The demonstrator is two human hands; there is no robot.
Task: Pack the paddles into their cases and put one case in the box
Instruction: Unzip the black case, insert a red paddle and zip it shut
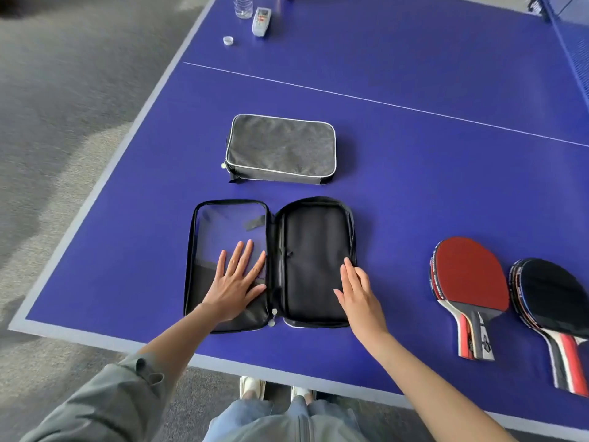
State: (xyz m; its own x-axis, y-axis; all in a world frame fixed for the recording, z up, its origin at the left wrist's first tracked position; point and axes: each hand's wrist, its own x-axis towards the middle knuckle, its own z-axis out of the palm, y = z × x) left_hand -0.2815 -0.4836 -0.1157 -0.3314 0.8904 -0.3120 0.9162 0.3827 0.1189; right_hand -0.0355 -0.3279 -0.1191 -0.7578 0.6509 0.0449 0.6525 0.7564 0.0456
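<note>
An unzipped black paddle case (pixel 315 250) lies spread flat near the table's front edge, mesh half on the left, black lining on the right. My left hand (pixel 237 282) presses flat on the mesh half with straight fingers. My right hand (pixel 358 291) rests with straight fingers on the right half's outer rim. A second case (pixel 280 148), grey and zipped, lies just behind it. Two paddles lie at the right: one with red rubber up (pixel 467 279), one with black rubber up (pixel 551 295), handles toward me. No box is in view.
The blue table-tennis table (pixel 414 173) has a white centre line. A water bottle (pixel 243 4), its cap (pixel 228 40) and a small remote-like device (pixel 261 20) stand at the far left edge. The net (pixel 573 46) runs at the far right. Grey carpet lies left.
</note>
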